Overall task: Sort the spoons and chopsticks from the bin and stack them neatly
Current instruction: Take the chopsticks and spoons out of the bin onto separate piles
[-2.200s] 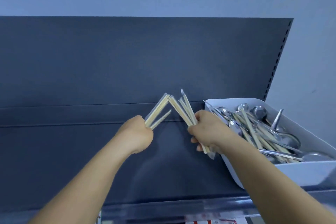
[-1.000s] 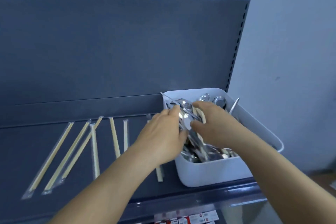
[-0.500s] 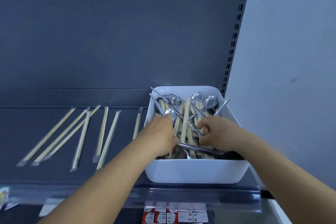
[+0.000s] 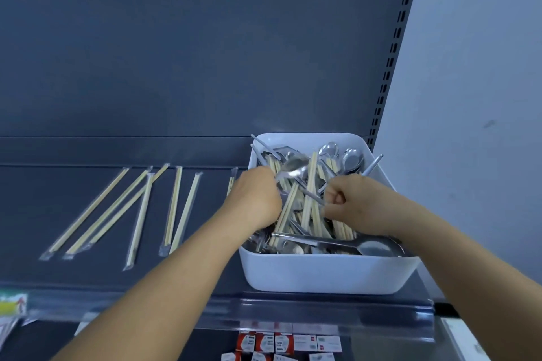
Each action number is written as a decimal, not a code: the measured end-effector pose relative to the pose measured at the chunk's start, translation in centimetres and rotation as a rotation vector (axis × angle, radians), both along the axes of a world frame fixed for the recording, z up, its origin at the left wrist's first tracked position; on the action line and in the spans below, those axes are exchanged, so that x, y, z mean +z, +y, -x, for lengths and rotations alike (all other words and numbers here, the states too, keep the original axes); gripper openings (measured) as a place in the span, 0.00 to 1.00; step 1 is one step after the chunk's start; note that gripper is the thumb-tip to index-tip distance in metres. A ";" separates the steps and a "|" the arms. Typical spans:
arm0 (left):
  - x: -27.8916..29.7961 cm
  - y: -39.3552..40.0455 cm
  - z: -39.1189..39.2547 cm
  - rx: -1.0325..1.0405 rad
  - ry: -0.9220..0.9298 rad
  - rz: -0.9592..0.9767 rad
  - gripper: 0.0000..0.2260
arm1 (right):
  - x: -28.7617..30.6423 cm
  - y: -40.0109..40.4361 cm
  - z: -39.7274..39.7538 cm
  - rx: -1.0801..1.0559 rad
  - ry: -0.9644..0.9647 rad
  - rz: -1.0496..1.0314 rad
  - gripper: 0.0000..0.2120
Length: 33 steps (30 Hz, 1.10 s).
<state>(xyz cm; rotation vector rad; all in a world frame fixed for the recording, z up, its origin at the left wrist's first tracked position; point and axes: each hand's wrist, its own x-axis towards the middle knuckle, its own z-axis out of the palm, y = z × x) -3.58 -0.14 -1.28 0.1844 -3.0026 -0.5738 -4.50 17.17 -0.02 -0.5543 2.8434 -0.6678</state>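
Reaching into the white bin (image 4: 322, 272), left hand (image 4: 255, 199) grips a spoon (image 4: 293, 168).

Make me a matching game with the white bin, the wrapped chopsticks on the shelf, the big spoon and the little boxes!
Things:
1. white bin
2. wrapped chopsticks
3. big spoon
4. little boxes

Places:
A. lying across the bin's near end
B. below the shelf edge
C. on the shelf's right end
D. spread out left of the bin

Pairs: 1-C, 2-D, 3-A, 4-B
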 end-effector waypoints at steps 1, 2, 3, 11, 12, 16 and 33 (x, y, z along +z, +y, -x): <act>0.1 -0.2 0.4 0.012 0.024 0.008 0.04 | 0.0 -0.1 -0.1 0.018 -0.029 0.024 0.08; 0.3 -0.4 0.7 0.022 0.049 0.011 0.04 | -0.1 -0.2 -0.3 0.042 -0.065 0.023 0.05; 0.3 -0.7 1.1 0.028 0.071 0.011 0.03 | -0.3 -0.4 -0.4 0.070 -0.099 0.003 0.04; -1.2 -2.6 5.1 -0.090 0.093 0.157 0.10 | -0.4 -1.0 -0.7 0.173 -0.157 -0.169 0.03; -1.4 -2.8 5.7 -0.137 0.081 0.186 0.11 | -0.4 -1.1 -0.6 0.181 -0.151 -0.196 0.06; -1.5 -2.9 7.2 -0.262 -0.009 0.286 0.08 | -0.4 -0.9 0.0 0.134 -0.075 -0.233 0.10; 1.1 -3.1 4.4 -0.184 0.135 0.695 0.06 | -0.2 -1.9 2.9 -0.156 0.141 0.089 0.17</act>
